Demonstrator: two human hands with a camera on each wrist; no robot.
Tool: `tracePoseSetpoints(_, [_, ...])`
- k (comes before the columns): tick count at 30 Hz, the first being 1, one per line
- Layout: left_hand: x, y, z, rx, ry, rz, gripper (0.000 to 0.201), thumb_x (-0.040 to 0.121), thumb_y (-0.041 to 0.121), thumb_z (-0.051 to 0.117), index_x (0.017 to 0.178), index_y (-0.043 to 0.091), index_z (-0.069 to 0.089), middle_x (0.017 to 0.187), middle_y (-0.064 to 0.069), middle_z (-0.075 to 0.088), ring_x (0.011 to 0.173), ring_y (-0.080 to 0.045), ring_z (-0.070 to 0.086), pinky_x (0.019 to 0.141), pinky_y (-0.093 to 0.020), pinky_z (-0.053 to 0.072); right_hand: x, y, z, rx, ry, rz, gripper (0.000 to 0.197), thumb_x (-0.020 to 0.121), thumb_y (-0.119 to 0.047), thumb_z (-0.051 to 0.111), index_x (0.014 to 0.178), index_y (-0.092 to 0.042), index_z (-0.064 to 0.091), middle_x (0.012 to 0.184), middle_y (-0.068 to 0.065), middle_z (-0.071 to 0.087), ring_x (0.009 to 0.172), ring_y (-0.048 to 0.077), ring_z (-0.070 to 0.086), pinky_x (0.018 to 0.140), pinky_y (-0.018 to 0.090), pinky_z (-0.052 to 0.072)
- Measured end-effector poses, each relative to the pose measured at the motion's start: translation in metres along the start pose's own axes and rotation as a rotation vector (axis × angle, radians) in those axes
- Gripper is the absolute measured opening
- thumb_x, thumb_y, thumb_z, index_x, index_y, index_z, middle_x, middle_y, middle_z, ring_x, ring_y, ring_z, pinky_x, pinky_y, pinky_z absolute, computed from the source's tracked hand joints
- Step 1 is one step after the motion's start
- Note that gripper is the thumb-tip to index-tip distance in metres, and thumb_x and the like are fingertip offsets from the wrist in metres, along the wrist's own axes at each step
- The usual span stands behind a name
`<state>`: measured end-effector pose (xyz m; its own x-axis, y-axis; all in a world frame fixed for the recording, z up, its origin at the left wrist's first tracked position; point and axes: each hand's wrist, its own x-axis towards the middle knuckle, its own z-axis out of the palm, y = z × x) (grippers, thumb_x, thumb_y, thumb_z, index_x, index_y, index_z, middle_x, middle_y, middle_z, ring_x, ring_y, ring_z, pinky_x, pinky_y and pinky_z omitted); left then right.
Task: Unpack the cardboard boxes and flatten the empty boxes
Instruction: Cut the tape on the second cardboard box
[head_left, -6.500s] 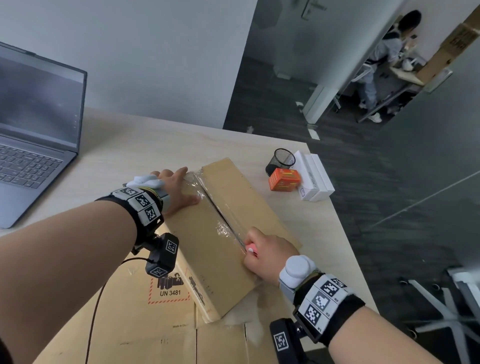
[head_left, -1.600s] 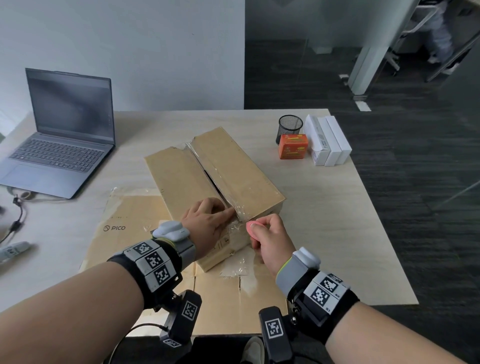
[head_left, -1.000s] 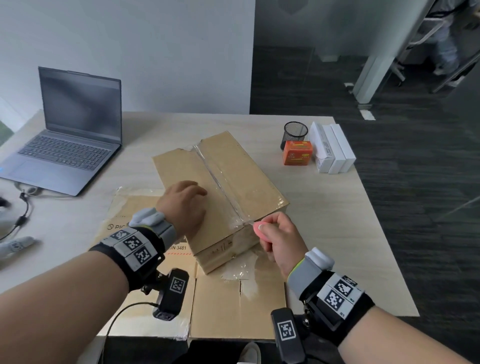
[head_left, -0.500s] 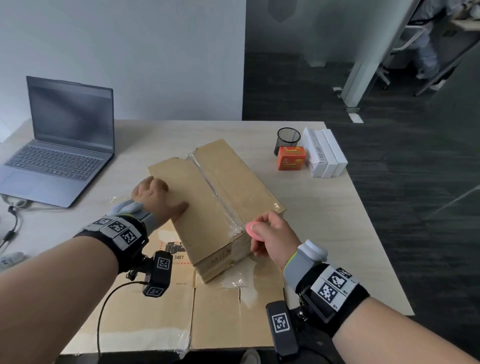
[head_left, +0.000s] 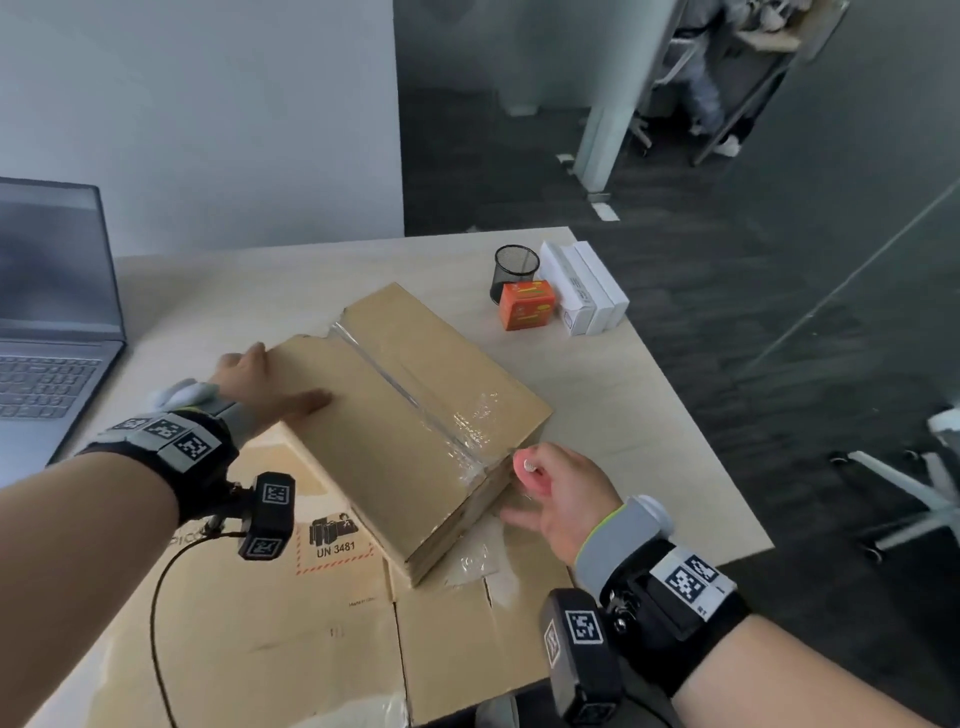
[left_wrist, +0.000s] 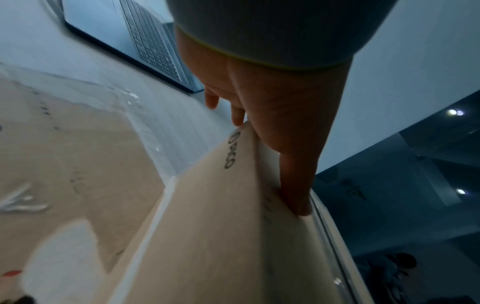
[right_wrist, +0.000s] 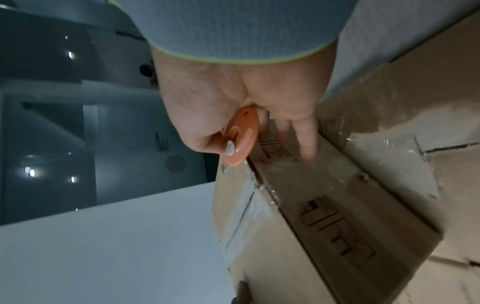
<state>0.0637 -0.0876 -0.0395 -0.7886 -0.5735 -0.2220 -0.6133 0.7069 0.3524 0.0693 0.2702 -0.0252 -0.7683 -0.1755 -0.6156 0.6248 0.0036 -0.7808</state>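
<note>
A taped cardboard box (head_left: 415, 410) lies askew on a flattened carton (head_left: 291, 634). Clear tape (head_left: 415, 410) runs down its top seam, crumpled at the near end. My left hand (head_left: 270, 376) holds the box's far-left edge, thumb (left_wrist: 296, 191) flat on top and fingers (left_wrist: 237, 115) down the side. My right hand (head_left: 545, 483) is at the near right corner and pinches a small orange-pink cutter (right_wrist: 240, 137) between thumb and forefinger. Its other fingers (right_wrist: 307, 148) stretch out against the box's end face (right_wrist: 324, 216).
An open laptop (head_left: 47, 332) sits at the table's left. A black mesh cup (head_left: 515, 270), an orange carton (head_left: 527, 304) and white boxes (head_left: 584, 288) stand at the back right. The table edge (head_left: 701, 431) runs close on the right.
My left hand slid back along the box's left edge toward the far corner. My right hand stayed at the near corner with the cutter and spread its lower fingers onto the end face.
</note>
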Motion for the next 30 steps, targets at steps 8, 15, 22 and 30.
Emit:
tracePoseSetpoints(8, [0.003, 0.008, -0.017, -0.03, -0.334, 0.057, 0.075, 0.078, 0.063, 0.074, 0.133, 0.015, 0.059, 0.126, -0.009, 0.062, 0.111, -0.029, 0.057, 0.096, -0.038, 0.045, -0.003, -0.041, 0.007, 0.007, 0.227, 0.041, 0.017, 0.082, -0.014, 0.048, 0.065, -0.015, 0.055, 0.056, -0.002, 0.053, 0.082, 0.033, 0.068, 0.083, 0.063, 0.056])
tracePoseSetpoints(15, [-0.055, 0.034, -0.016, 0.016, -0.501, 0.22, 0.044, 0.082, 0.058, 0.07, 0.094, 0.016, 0.062, 0.085, -0.002, 0.073, 0.08, -0.024, 0.072, 0.077, -0.039, 0.063, -0.006, -0.073, -0.027, -0.212, 0.405, 0.025, 0.017, 0.074, -0.024, 0.05, 0.075, -0.015, 0.065, 0.057, -0.005, 0.051, 0.06, 0.021, 0.032, 0.07, 0.041, 0.05])
tracePoseSetpoints(22, [-0.088, 0.008, 0.003, 0.043, -0.593, 0.321, 0.046, 0.081, 0.064, 0.066, 0.069, 0.02, 0.066, 0.066, 0.006, 0.073, 0.064, -0.013, 0.068, 0.066, -0.028, 0.053, -0.009, -0.072, -0.002, -0.505, 0.557, -0.301, 0.017, 0.077, -0.023, 0.059, 0.079, -0.007, 0.065, 0.099, 0.01, 0.074, 0.068, 0.022, 0.053, 0.062, 0.029, 0.038])
tracePoseSetpoints(30, [-0.103, 0.026, -0.018, -0.689, -0.583, 0.304, 0.013, 0.087, 0.03, 0.071, 0.092, 0.018, 0.074, 0.088, 0.002, 0.079, 0.082, -0.016, 0.075, 0.065, -0.034, 0.057, -0.023, -0.026, 0.105, -0.332, 0.024, -0.345, 0.006, 0.087, -0.013, 0.076, 0.094, -0.012, 0.076, 0.078, -0.003, 0.074, 0.069, 0.009, 0.063, 0.059, 0.018, 0.046])
